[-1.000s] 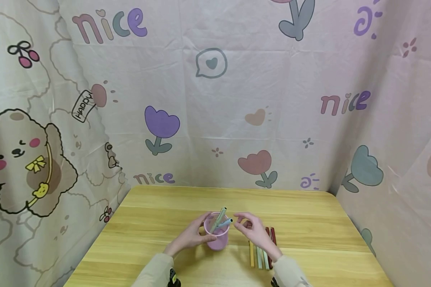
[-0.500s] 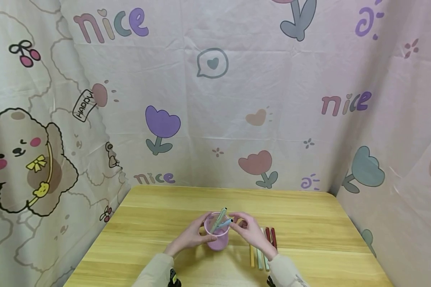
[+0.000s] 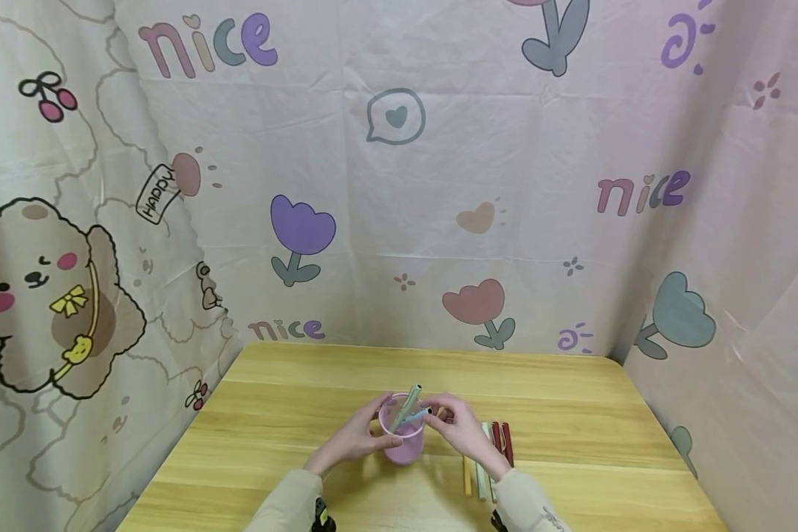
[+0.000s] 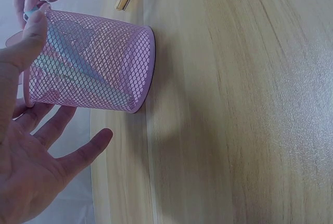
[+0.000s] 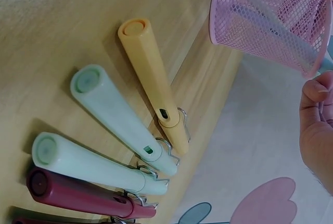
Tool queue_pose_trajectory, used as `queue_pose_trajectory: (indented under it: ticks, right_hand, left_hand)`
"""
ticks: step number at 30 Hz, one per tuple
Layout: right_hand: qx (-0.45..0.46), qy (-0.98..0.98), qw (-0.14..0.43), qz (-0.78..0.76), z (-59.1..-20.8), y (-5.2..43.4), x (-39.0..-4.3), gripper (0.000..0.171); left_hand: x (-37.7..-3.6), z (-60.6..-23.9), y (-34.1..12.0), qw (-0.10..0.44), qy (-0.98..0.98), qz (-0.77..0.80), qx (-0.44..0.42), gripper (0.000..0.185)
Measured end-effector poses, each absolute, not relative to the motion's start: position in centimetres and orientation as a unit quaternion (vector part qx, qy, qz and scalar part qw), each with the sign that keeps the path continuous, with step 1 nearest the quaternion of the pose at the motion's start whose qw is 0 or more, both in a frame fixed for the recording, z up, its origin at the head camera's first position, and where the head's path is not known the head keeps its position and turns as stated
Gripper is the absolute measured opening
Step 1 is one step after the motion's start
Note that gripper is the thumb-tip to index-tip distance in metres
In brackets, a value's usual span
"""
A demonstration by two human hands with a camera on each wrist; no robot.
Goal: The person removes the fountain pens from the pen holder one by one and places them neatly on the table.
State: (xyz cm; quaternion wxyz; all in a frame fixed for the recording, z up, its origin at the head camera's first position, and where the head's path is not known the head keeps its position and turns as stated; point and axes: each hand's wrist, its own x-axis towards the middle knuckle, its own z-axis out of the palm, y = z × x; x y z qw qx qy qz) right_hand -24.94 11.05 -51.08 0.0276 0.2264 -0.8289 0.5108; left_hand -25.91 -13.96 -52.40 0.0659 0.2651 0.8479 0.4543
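Note:
A pink mesh pen holder stands on the table, and my left hand grips it near the rim from the left, thumb on the near side. Two pens lean inside it: a pale green pen sticking up and a light blue pen slanting to the right over the rim. My right hand pinches the blue pen's upper end between thumb and fingers. Through the mesh in the left wrist view, the pen holder shows the pens' lower parts.
Right of the holder, a row of pens lies on the wooden table: a yellow pen, two mint green pens, one the upper mint pen, and dark red pens. Patterned cloth hangs behind and at both sides.
My right hand has moved left from beside the holder to the blue pen's end and taken hold of it. My left hand and the holder have stayed in place.

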Motion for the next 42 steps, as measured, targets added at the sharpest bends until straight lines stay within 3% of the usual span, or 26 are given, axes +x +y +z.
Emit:
queue_pose_trajectory:
  ticks: [20, 42]
  right_hand:
    - [0.22, -0.854, 0.047, 0.469, -51.0, 10.7, -24.9, 0.023]
    - [0.194, -0.845, 0.118, 0.485, -49.2, 11.6, -24.0, 0.018]
  left_hand:
    - [-25.9, -52.3, -14.0, 0.066, 0.848, 0.453, 0.265, 0.093]
    - [-26.0, -52.5, -14.1, 0.066, 0.847, 0.457, 0.264, 0.093]
